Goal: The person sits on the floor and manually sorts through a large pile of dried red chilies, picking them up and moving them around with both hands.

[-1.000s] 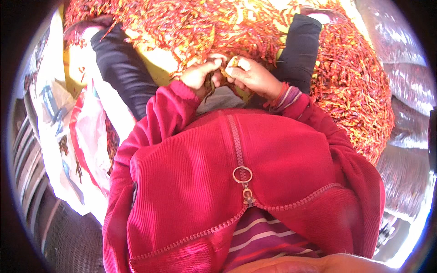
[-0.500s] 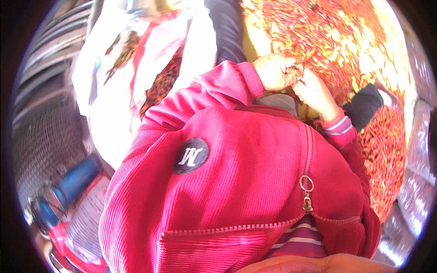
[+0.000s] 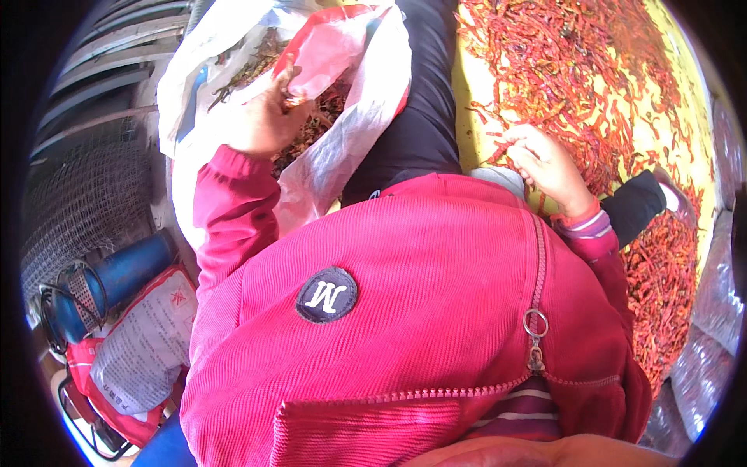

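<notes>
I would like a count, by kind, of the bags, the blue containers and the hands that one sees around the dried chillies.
White plastic bag with stems inside: 1
Printed sack on the ground: 1
Blue container: 1
Hands: 2, left hand at the bag's mouth, right hand on the red chilli pile
Total: 5

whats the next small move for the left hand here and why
Probably open the left hand and drop what it carries: it is already over the open white bag of stems, while the right hand holds a chilli over the red pile.
</notes>
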Motion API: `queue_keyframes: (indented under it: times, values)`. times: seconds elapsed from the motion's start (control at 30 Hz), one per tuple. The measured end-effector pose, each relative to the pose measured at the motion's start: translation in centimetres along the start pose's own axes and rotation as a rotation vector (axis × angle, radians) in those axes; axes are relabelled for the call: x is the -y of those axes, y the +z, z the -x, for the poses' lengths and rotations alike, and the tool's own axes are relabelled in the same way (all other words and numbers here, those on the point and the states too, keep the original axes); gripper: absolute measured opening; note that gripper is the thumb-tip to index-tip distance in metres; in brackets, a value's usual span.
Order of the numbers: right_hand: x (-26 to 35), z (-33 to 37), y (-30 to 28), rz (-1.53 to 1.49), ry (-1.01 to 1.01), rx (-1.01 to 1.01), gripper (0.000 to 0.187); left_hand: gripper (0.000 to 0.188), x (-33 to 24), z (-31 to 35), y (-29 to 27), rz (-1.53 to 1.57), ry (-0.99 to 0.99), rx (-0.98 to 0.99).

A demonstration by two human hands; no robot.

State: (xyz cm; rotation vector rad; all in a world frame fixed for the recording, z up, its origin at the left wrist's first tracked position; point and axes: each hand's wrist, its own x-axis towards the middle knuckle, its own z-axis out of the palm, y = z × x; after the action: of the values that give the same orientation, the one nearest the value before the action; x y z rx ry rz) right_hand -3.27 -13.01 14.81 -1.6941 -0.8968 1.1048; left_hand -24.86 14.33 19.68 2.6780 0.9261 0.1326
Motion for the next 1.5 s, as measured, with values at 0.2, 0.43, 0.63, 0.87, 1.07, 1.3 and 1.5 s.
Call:
queue_keyframes:
  times: [0.2, 0.43, 0.63, 0.87, 1.07, 1.3, 1.5]
  values:
    - [-1.6, 0.7, -0.2, -0.094, 0.092, 0.011, 0.017, 0.02, 5.8, -1.6, -5.0, 0.709, -0.02, -0.085]
    - [-6.2, 1.9, -0.8, -0.158, 0.25, -0.085, 0.017, 0.033, 17.1, -8.8, 0.5, -0.225, -0.036, 0.104]
    - [-7.8, 4.1, -4.2, 0.241, 0.063, -0.06, 0.023, 0.037, 23.3, -14.5, 4.1, -0.399, -0.069, 0.394]
    - [-13.9, 15.1, -11.9, 0.524, 0.291, -0.668, 0.019, 0.041, 24.9, -16.5, 2.6, -0.13, -0.129, 0.603]
    - [-16.3, 15.7, -13.6, 0.805, 0.248, -0.594, 0.021, 0.033, 8.3, -10.3, -2.6, -0.159, 0.101, 0.367]
    - [-17.3, 12.1, -12.6, 1.213, 0.545, -0.356, 0.021, 0.025, -3.8, -5.5, 0.8, 0.101, 0.56, 0.256]
    - [-16.5, 13.3, -12.8, 1.113, 0.574, -0.329, 0.015, 0.027, -10.2, -4.9, 7.7, 0.278, 0.934, 0.504]
